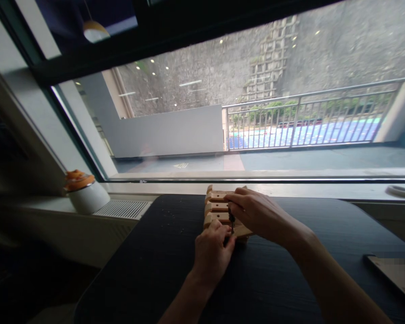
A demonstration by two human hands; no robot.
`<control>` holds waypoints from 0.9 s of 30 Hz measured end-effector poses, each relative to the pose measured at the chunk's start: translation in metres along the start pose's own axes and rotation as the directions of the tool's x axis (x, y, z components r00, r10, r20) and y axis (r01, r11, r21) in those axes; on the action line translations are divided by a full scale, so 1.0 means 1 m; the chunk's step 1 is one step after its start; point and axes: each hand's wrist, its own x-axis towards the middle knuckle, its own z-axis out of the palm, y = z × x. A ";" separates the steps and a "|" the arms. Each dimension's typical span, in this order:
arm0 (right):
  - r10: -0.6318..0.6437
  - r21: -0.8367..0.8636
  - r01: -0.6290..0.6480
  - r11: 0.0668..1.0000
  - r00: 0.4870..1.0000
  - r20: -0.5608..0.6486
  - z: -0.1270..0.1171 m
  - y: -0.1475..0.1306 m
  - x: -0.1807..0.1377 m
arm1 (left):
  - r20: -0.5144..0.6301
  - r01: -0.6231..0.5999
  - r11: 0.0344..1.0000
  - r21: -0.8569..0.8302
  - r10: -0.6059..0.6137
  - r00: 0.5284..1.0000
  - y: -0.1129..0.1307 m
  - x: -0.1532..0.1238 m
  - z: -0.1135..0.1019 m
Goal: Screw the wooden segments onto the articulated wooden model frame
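A light wooden slatted piece [219, 206] lies on the dark table, with notched slats and small dark holes along them. My left hand [213, 247] grips its near edge, fingers bent over the wood and thumb close to the screwdriver's tip. My right hand [253, 209] is closed around a small screwdriver [231, 218] with a dark upper part and a thin metal shaft. The shaft points down at the nearest slat, beside my left fingertips. My right hand covers most of the handle and part of the wood. Whether a screw sits under the tip is hidden.
Small pale crumbs [170, 218] are scattered on the black table [148, 270] left of the wood. A flat dark-edged object [391, 274] lies at the right. On the window sill stand a white pot with an orange top [87, 195] and a white roll-like object [397, 191].
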 end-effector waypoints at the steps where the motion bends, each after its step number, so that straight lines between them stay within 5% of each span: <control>1: -0.003 0.006 0.003 1.000 1.000 -0.003 0.000 0.001 0.000 | -0.008 -0.010 1.000 0.016 0.010 1.000 0.000 0.000 0.000; 8: -0.002 0.045 0.001 0.999 1.000 0.007 0.002 0.005 0.000 | 0.059 -0.022 0.992 0.126 0.014 0.998 0.001 0.000 0.000; 27: 0.023 -0.049 -0.025 0.999 0.999 -0.043 0.005 -0.003 0.004 | 0.050 0.002 0.996 0.089 -0.007 0.999 -0.003 0.001 0.005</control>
